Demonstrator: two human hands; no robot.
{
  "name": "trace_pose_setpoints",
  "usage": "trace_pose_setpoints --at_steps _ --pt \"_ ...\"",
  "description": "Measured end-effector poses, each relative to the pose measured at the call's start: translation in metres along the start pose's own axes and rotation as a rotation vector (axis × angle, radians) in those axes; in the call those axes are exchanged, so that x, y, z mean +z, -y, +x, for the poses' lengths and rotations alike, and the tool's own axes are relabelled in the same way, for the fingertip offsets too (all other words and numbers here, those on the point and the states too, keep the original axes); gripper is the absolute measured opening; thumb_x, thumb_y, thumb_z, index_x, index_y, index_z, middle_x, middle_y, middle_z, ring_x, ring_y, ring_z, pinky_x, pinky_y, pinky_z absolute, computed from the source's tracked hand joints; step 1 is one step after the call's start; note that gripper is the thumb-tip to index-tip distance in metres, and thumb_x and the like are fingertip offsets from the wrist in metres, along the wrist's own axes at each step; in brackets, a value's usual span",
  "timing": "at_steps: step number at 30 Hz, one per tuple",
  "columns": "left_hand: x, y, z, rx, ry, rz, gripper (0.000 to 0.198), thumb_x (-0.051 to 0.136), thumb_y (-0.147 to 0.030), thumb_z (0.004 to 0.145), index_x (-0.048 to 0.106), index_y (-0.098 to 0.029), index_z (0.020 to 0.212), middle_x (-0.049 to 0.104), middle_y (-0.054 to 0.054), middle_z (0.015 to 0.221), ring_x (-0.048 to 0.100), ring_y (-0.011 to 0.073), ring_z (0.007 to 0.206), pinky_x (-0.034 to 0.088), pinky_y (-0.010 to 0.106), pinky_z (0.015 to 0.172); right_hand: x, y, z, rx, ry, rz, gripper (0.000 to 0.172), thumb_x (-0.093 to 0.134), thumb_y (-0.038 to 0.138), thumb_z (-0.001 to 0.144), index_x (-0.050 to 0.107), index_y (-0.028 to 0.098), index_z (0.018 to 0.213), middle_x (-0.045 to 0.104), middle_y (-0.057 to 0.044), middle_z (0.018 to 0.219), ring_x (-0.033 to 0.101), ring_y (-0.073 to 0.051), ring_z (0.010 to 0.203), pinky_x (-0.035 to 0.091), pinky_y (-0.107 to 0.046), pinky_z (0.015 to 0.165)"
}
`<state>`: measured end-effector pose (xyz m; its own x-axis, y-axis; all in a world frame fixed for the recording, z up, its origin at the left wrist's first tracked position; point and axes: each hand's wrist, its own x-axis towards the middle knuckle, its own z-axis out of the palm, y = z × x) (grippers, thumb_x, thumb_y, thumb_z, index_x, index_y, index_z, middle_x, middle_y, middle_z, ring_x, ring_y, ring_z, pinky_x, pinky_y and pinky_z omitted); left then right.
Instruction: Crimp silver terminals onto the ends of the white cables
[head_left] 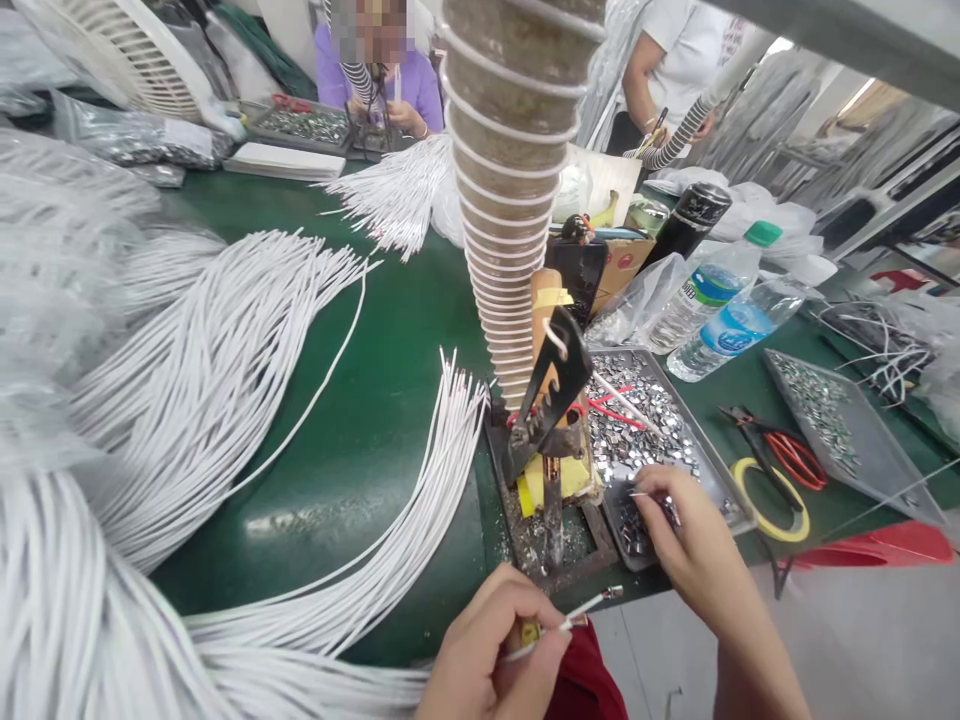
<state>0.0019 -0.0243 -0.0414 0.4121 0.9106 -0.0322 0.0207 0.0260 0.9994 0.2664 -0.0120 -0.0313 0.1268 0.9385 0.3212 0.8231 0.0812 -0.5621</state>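
Low at the front edge of the green table, my left hand (499, 645) pinches a white wire (589, 607). A small metal part (613, 592) sits on the wire's tip, and something small and yellow shows among the fingers. My right hand (686, 535) reaches over the near end of a grey tray (724, 490) heaped with small metal parts (637, 415). Its thumb and forefinger are closed on what looks like one small shiny piece. Between the hands and farther back stands a soldering fixture (555, 400) with a black bracket, a wooden handle and yellow tape.
A ribbed hose (517, 180) hangs above the fixture. White wire bundles (225, 370) cover the left side. Right of the tray lie pliers (772, 460), a yellow tape roll (795, 525) and a second tray (855, 430). Water bottles (731, 320) stand behind. Two people work across the table.
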Motion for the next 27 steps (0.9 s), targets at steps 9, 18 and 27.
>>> trace_pose_setpoints --at_steps 9,18,27 --pt "-0.004 -0.004 0.006 -0.028 -0.033 -0.16 0.018 0.063 -0.025 0.102 0.068 -0.023 0.085 0.057 -0.002 0.086 0.05 0.0157 0.071 0.038 0.025 0.067 0.011 0.062 -0.038 -0.174 0.073 0.366 0.019 0.056 0.008 0.099 0.061 0.025 0.106 0.069 -0.001 0.092 0.069 -0.014 0.085 0.058 -0.024 0.079" --pt "0.003 -0.025 0.008 -0.216 -0.071 -0.46 0.016 0.078 -0.022 0.093 0.07 -0.02 0.079 0.071 0.001 0.089 0.063 0.0133 0.077 0.048 0.017 0.072 0.015 0.079 -0.028 -0.347 0.024 0.306 0.013 0.061 0.009 0.099 0.065 0.021 0.103 0.07 0.001 0.082 0.066 -0.011 0.074 0.057 -0.022 0.073" --pt "-0.002 -0.032 0.012 -0.321 -0.103 -0.483 0.019 0.082 -0.023 0.088 0.068 -0.018 0.076 0.075 0.003 0.091 0.068 0.014 0.079 0.053 0.016 0.071 0.017 0.074 -0.04 -0.347 -0.087 0.16 0.022 0.06 0.003 0.096 0.068 0.019 0.108 0.071 -0.005 0.099 0.074 -0.012 0.087 0.063 -0.019 0.08"
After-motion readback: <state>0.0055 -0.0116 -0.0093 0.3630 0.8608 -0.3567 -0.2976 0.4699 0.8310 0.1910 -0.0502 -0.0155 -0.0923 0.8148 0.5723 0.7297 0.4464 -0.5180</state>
